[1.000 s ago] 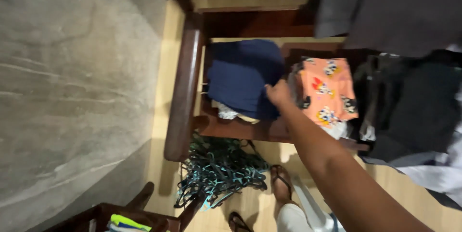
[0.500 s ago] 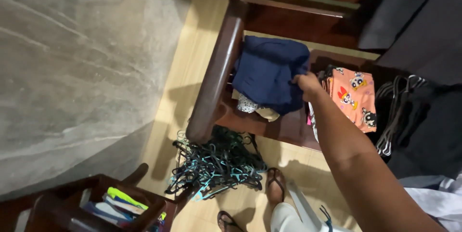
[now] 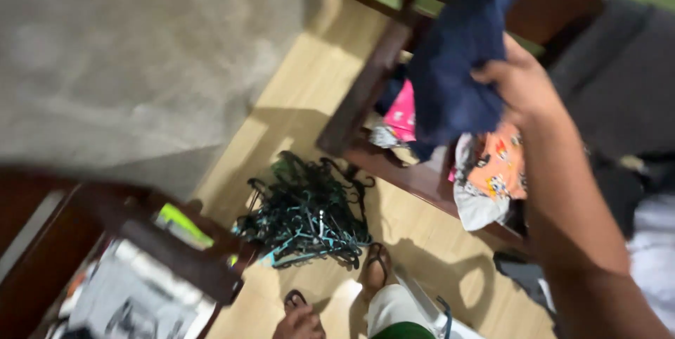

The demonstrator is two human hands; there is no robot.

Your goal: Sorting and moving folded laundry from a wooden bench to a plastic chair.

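"What is the dark blue thing (image 3: pixel 457 65) made of?"

"Soft cloth. It looks matt and floppy. The orange one (image 3: pixel 500 163) and the pink one (image 3: pixel 402 110) are cloth too, with pictures printed on the orange."

"And the bench (image 3: pixel 365 93)?"

"Dark brown wood. It is smooth and a bit shiny."

"What about the floor (image 3: pixel 302 86)?"

"Pale wood planks, smooth, with a soft shine."

"And that pile of hangers (image 3: pixel 306 216)?"

"They look like thin plastic, black and blue-green. The grey rug (image 3: pixel 126 58) looks fuzzy and dull."

Navy blue garment (image 3: pixel 457 65), orange cartoon-print cloth (image 3: pixel 500 163), pink cloth (image 3: pixel 402 110).
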